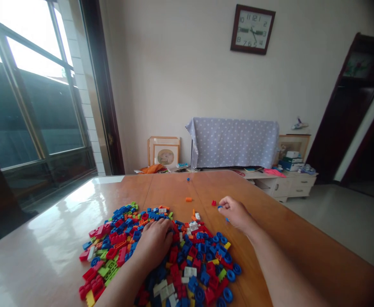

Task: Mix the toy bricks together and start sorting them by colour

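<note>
A wide heap of toy bricks (pixel 174 256) in red, blue, green, white, yellow and orange covers the near middle of the table. My left hand (pixel 158 236) rests on the heap with its fingers bent down among the bricks; what they touch is hidden. Right of the heap, my right hand (pixel 233 209) is over the wood, its fingers pinched at a small blue piece (pixel 219 207). A small red brick (pixel 213 203) lies just left of that hand. Another small blue piece (pixel 227 220) sits under the wrist side.
An orange brick (pixel 188 199) and a blue piece (pixel 188 179) lie farther back on the wooden table (pixel 164 187). Behind its far edge stand a low white cabinet (pixel 297 187) and something under a dotted cloth (pixel 234 143). A window is at the left.
</note>
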A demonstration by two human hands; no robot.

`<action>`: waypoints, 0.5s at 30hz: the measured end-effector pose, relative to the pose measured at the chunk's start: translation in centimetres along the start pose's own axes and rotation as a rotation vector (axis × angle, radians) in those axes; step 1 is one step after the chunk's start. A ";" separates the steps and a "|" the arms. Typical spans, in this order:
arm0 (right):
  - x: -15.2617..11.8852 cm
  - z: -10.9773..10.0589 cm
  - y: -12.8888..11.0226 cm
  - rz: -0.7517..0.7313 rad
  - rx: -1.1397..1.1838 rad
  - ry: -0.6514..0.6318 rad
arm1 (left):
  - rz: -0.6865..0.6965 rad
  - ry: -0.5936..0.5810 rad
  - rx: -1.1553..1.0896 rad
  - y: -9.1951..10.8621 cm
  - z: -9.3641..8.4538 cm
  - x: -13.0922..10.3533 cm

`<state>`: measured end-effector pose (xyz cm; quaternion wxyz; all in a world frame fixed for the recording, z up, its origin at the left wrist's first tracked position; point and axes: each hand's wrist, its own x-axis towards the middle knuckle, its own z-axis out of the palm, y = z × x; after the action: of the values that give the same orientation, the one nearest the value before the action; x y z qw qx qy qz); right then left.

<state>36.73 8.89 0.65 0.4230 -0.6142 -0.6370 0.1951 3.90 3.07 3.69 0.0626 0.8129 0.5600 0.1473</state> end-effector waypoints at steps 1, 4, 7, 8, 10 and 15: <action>0.3 -0.9 0.7 0.025 0.019 0.065 | 0.000 -0.002 -0.003 0.0 0.0 0.0; 0.9 -3.4 2.7 0.073 -0.004 0.155 | 0.013 0.013 -0.009 -0.1 0.1 0.0; 1.1 -4.5 4.3 0.092 -0.130 0.109 | 0.038 0.032 -0.012 -0.4 0.3 0.1; 1.1 -4.6 4.7 0.094 -0.174 0.086 | 0.041 0.034 -0.011 -0.5 0.4 0.1; 1.0 -4.5 5.2 0.102 -0.238 0.056 | 0.042 0.035 -0.008 -0.6 0.5 0.2; 0.9 -4.3 5.5 0.142 -0.309 0.027 | 0.053 0.050 -0.013 -0.8 0.8 0.3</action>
<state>43.59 9.47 -0.86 0.3171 -0.7180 -0.6086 0.1163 3.53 3.65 2.78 0.0498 0.8232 0.5385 0.1727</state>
